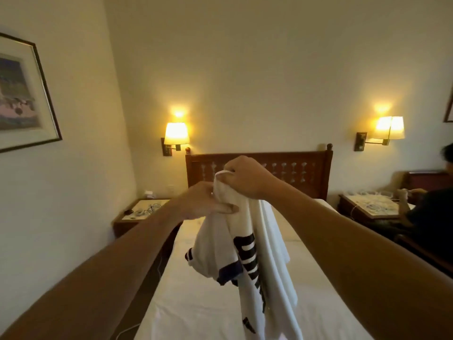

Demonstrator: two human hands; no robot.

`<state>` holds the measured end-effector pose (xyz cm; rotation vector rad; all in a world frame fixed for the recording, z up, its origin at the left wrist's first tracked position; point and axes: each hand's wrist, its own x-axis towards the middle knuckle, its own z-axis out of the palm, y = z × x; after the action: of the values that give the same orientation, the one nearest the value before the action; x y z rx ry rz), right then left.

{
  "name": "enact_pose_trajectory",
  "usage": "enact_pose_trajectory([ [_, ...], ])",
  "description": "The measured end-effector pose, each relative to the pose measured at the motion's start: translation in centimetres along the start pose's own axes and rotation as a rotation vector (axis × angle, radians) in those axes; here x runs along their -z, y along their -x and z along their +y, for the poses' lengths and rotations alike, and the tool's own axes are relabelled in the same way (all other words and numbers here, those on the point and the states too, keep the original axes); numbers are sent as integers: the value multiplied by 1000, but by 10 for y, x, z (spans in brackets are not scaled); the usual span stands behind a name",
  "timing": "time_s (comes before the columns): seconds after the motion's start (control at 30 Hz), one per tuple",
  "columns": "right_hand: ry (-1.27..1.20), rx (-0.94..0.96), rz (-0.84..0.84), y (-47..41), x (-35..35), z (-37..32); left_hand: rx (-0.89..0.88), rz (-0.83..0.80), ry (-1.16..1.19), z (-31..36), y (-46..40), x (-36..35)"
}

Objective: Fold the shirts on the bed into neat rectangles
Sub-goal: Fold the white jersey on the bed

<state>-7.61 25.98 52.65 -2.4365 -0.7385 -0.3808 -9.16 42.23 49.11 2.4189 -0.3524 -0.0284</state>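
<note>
White shirt (247, 244) hangs bunched, dark-lettered.

The bed (196, 303) runs away from the viewer to the headboard (294, 168) at its far end. A shirt (245, 253) hangs above the bed, gripped at its top by the left hand (203, 200) and right hand (245, 177), both in front of the headboard. A nightstand (139, 212) stands left of the bed, another (367, 207) right of it, and a wall lamp (176, 133) hangs left of the headboard

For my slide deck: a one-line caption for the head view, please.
Both hands, left hand and right hand, grip a bunched white shirt hanging above the bed.
</note>
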Motion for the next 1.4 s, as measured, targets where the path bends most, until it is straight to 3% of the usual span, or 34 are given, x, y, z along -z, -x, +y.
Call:
enact_pose_trajectory([
  [0.13, 120, -20, 9, 18, 12, 25, -50, 255, -88, -13, -8, -41],
  [0.27, 140, -106, -97, 52, 19, 68, 67, 343, 104, -4, -9, -39],
  [0.4, 172, -199, -210, 93, -12, 113, 68, 295, 108, 13, -14, -55],
  [0.53, 31, -362, -294, 143, -65, 160, 22, 184, 9, 34, -9, -76],
  [0.63, -3, -509, -331, 187, -106, 195, 17, 194, -82, 37, 0, -76],
  [0.77, 32, -585, -414, 234, -138, 226, 35, 228, -305, 13, 16, -60],
  [0.87, 70, -633, -391, 248, -140, 243, 70, 163, -495, -17, 33, -47],
  [1.0, 166, -631, -322, 235, -129, 257, 95, -50, -832, -63, 40, -45],
  [1.17, 400, -623, -272, 194, -106, 274, 165, -239, -1075, -112, 11, -59],
  [1.3, 492, -661, -274, 146, -96, 286, 249, -221, -1020, -139, -35, -59],
  [1.4, 518, -704, -232, 111, -90, 300, 239, -78, -992, -150, -75, -51],
])
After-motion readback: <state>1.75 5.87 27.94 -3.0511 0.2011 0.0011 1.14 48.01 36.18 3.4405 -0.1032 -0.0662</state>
